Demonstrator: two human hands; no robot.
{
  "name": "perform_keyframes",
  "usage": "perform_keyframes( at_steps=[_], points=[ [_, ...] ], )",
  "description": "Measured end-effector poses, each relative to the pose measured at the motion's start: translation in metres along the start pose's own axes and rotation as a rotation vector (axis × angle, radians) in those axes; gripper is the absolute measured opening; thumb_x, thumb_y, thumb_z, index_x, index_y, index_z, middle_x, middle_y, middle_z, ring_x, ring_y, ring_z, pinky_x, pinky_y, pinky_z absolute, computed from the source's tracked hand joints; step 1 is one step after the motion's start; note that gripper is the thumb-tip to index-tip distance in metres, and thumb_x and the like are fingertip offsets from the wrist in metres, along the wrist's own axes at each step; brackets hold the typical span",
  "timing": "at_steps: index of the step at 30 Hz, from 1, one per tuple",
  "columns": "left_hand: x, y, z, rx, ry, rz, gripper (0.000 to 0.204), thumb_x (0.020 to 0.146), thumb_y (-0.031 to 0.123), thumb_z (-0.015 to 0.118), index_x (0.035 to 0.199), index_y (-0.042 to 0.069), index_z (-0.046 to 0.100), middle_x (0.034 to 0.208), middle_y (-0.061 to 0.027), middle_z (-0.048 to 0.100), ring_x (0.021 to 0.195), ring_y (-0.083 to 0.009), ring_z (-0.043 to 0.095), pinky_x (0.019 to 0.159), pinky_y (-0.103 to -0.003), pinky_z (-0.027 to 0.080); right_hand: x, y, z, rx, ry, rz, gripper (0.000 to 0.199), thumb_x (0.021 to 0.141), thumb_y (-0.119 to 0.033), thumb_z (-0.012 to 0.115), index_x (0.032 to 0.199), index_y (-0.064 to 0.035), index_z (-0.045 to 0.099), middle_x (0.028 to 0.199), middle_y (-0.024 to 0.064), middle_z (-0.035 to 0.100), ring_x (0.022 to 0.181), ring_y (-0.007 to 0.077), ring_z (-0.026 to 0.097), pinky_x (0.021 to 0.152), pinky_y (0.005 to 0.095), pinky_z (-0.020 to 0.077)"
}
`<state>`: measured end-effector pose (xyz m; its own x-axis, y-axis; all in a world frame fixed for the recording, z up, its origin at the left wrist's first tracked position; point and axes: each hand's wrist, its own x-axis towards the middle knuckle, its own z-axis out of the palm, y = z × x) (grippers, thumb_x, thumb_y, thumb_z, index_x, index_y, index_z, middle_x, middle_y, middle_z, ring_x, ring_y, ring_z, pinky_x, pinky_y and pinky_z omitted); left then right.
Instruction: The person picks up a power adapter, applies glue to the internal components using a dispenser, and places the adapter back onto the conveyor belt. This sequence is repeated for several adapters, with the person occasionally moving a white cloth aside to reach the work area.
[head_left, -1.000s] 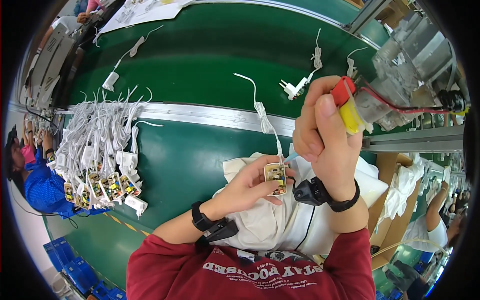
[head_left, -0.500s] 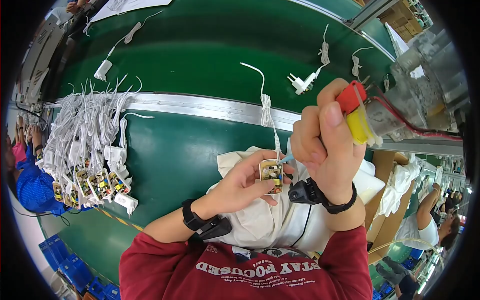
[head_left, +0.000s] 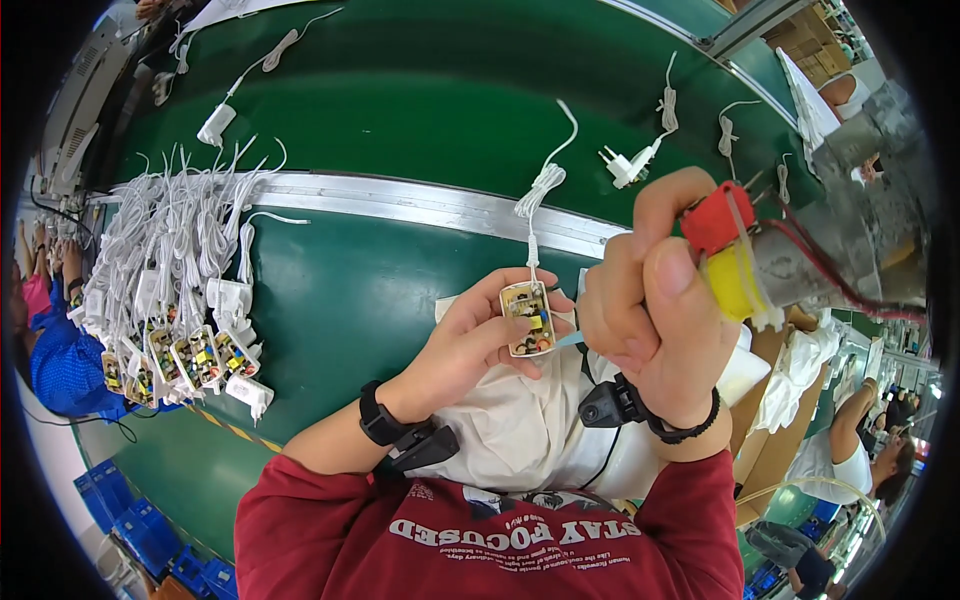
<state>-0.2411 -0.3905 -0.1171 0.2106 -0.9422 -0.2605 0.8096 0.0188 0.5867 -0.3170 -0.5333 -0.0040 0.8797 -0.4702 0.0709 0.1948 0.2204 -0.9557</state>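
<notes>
My left hand (head_left: 465, 335) is closed around an opened white power adapter (head_left: 529, 335), thumb on its edge, circuit board facing up. From the adapter's far end runs a white bundled cord (head_left: 541, 190), over the metal rail. Just right of it, my right hand (head_left: 665, 310) is closed in a fist on a grimy grey tool (head_left: 840, 240) with a red switch-like block (head_left: 718, 218), a yellow band (head_left: 733, 283) and thin wires. A light-blue tip (head_left: 570, 340) points from below the fist toward the adapter; the fingers hide the middle of the tool.
To the left lies a heap of corded adapters (head_left: 170, 280), several with bare boards. Beyond the metal rail (head_left: 400, 205), a corded adapter (head_left: 216, 124) and a two-pin plug (head_left: 628, 165) lie on the green surface. A cardboard box (head_left: 765, 440) stands at right; other people are around.
My left hand has raised the adapter away from my body and slightly left, its cord shifting along. The right fist stays closed on the tool. The whole view has shifted slightly.
</notes>
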Motion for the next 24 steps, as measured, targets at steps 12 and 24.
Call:
perform_keyframes(
  at_steps=[12,24],
  points=[
    [-0.001,0.0,0.0,-0.008,-0.016,0.034,0.042,0.095,0.009,0.047,0.136,0.006,0.038,0.128,-0.0136,0.056,0.109,-0.0198,0.061,0.073,-0.029,0.058,-0.002,0.004,-0.003,-0.11,0.005,-0.009,0.03,0.091,-0.027,0.061,0.096,-0.001,0.047,0.079,-0.001,0.048,0.064,0.0043,0.042,0.055,0.022,0.0342],
    [-0.003,-0.001,0.004,-0.131,-0.065,-0.029,0.046,0.098,0.008,0.041,0.143,0.006,0.031,0.136,-0.0083,0.042,0.117,-0.023,0.055,0.097,-0.043,0.051,-0.003,0.012,0.002,-0.141,-0.146,-0.037,0.035,0.096,-0.04,0.054,0.093,-0.0106,0.034,0.047,-0.0019,0.034,0.035,0.0066,0.028,0.035,0.0237,0.0253]
  ],
)
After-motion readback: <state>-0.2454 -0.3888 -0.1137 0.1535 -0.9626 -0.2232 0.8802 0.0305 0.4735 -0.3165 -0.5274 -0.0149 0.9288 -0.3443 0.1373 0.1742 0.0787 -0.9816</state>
